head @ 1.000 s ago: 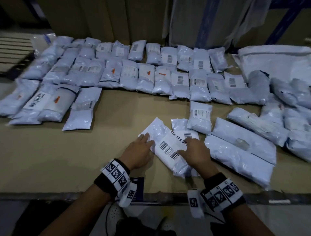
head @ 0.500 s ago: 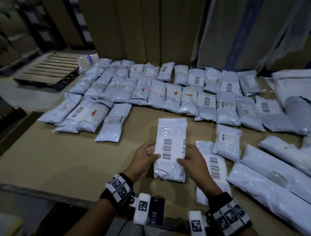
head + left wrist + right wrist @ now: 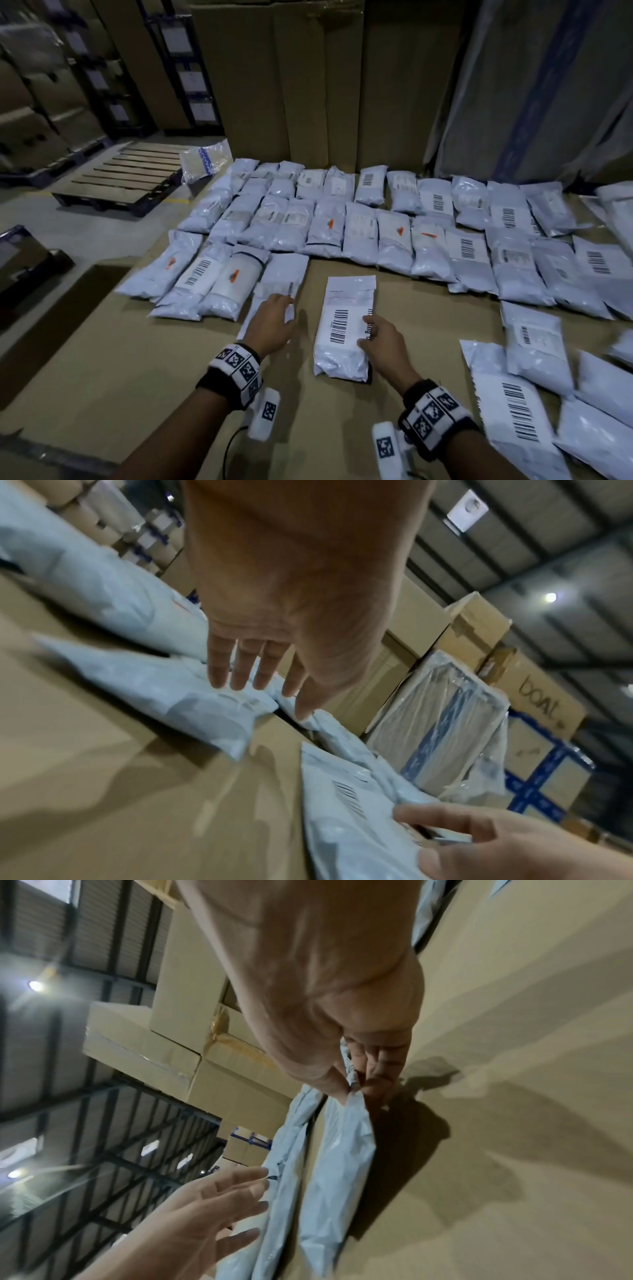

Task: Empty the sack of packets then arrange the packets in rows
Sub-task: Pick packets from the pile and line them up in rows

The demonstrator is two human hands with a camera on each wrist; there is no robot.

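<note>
Since 0.5 s ago, the left hand has let go of the barcoded packet and moved left, while the packet has been carried forward toward the third row.

From the head view, the right hand alone holds the barcoded packet by its right edge, thumb on the label. The packet lies lengthwise over the cardboard surface, just right of the last packet in the row and apart from it. The left hand hovers with straight fingers at the near end of that last packet; whether it touches is unclear. 2 fuller rows of packets lie beyond, and loose packets are heaped at right.

Seen from the left wrist, the left hand is spread, fingers extended over a pale packet, gripping nothing. The right hand grasps the barcoded packet at lower right.

On the right wrist camera, the right hand pinches the packet's edge between thumb and curled fingers. The left hand shows relaxed, splayed fingers beside it.
</note>
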